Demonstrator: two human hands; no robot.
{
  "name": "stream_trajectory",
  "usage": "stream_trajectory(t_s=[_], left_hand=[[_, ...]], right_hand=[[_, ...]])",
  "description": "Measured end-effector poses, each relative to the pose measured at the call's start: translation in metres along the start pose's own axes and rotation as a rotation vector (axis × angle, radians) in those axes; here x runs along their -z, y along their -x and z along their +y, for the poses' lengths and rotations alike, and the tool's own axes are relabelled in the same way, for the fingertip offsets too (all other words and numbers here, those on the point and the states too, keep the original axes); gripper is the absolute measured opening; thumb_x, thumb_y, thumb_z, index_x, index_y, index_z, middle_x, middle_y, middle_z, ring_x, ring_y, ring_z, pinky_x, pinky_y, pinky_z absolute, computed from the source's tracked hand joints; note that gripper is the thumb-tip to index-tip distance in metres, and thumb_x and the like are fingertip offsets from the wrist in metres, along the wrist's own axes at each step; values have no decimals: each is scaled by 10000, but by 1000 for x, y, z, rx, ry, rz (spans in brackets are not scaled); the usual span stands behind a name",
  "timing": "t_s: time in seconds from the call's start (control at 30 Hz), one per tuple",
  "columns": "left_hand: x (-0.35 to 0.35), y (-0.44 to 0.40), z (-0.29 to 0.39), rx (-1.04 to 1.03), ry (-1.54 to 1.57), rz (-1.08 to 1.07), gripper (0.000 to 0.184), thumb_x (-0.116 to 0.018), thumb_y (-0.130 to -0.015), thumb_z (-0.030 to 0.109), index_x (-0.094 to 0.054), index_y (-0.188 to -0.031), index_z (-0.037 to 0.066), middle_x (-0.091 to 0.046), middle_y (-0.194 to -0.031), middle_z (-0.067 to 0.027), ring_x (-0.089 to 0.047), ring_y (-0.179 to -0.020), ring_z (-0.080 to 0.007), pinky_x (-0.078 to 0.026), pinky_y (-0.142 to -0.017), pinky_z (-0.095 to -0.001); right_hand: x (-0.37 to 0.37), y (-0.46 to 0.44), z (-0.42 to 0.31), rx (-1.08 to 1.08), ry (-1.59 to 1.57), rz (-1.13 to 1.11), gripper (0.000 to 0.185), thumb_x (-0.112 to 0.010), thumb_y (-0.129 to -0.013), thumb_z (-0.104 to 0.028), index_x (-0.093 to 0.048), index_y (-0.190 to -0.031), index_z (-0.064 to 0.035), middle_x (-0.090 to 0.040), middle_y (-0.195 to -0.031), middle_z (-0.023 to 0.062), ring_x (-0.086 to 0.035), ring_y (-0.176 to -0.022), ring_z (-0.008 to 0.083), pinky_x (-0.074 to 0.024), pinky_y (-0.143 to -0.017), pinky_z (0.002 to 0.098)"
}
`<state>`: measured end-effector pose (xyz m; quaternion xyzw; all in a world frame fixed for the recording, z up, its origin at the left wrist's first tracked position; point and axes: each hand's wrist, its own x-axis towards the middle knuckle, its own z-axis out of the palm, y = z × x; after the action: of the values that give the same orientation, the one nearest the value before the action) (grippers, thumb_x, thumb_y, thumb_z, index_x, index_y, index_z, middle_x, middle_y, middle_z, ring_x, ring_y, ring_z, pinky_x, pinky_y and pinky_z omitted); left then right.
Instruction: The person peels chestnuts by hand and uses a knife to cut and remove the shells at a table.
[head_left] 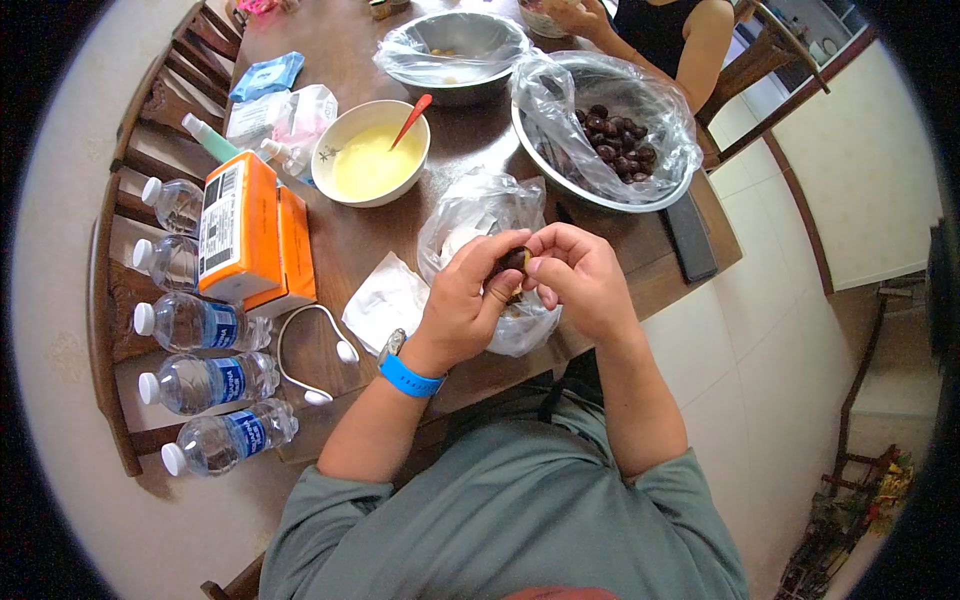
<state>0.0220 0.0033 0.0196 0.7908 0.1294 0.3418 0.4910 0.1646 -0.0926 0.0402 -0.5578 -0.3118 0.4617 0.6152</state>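
Observation:
My left hand point(468, 300), with a watch on a blue strap point(408, 378) at the wrist, holds a dark brown chestnut point(516, 260) between thumb and fingers. My right hand point(583, 278) meets it from the other side, its thumb and forefinger pinched at the chestnut's yellowish edge. Below both hands lies a clear plastic bag point(522, 333) with pale and brown bits, partly hidden by my fingers. A metal bowl point(655, 208) lined with plastic, at the upper right, holds several dark chestnuts point(618, 145).
A white bowl point(322, 176) of yellow liquid has a red spoon point(410, 121). Beyond stands another lined bowl point(455, 93). Water bottles point(208, 322), orange boxes point(243, 228), a napkin point(386, 301) and a white cable point(281, 345) are left. A black phone point(690, 240) lies right; another person point(665, 40) sits opposite.

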Motion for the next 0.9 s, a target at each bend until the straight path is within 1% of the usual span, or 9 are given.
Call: stream_trajectory(t_s=[0.1,0.2,0.37,0.6,0.7,0.9], left_hand=[[2,-2,0,-69,-66,-60,288,-552,-895,33,-580,-1181,27,-621,-1031,-142,-610,-942,-271,-472,-845,-345],[2,-2,-2,-63,-66,-69,292,-547,-886,23,-584,-1176,33,-626,-1012,-151,-608,-910,-300,-477,-819,-360],[1,-1,-3,-79,-97,-41,259,-548,-894,32,-594,-1148,27,-631,-1010,-151,-616,-911,-295,-485,-812,-358],[-1,0,-5,-84,-131,-10,231,-563,-900,56,-601,-1124,17,-637,-996,-154,-624,-900,-299,-494,-793,-349],[-2,-1,-5,-78,-145,13,218,-560,-906,72,-605,-1112,16,-642,-980,-149,-625,-904,-295,-494,-802,-351],[-3,-1,-2,-2,-76,11,208,-554,-924,113,-609,-1098,13,-651,-1022,-143,-628,-945,-286,-485,-841,-344]], right_hand=[[1,-1,1,-22,34,1,112,-591,-831,-76,-614,-896,12,-641,-708,58,-523,-533,59,-411,-474,209],[2,-3,0,-57,22,-15,124,-554,-821,-61,-616,-898,15,-642,-706,63,-527,-530,66,-414,-471,215],[2,-6,3,-115,-11,-33,158,-501,-819,-56,-621,-894,15,-626,-677,51,-528,-524,76,-414,-466,225],[-2,-6,4,-115,33,-18,145,-509,-826,-62,-632,-862,6,-621,-674,39,-535,-543,72,-420,-487,223],[-4,-5,1,-99,72,1,151,-512,-828,-69,-636,-861,10,-617,-669,30,-540,-555,70,-423,-501,224],[-3,-4,1,-54,150,18,156,-520,-819,-71,-641,-849,23,-607,-657,21,-543,-564,75,-429,-513,237]])
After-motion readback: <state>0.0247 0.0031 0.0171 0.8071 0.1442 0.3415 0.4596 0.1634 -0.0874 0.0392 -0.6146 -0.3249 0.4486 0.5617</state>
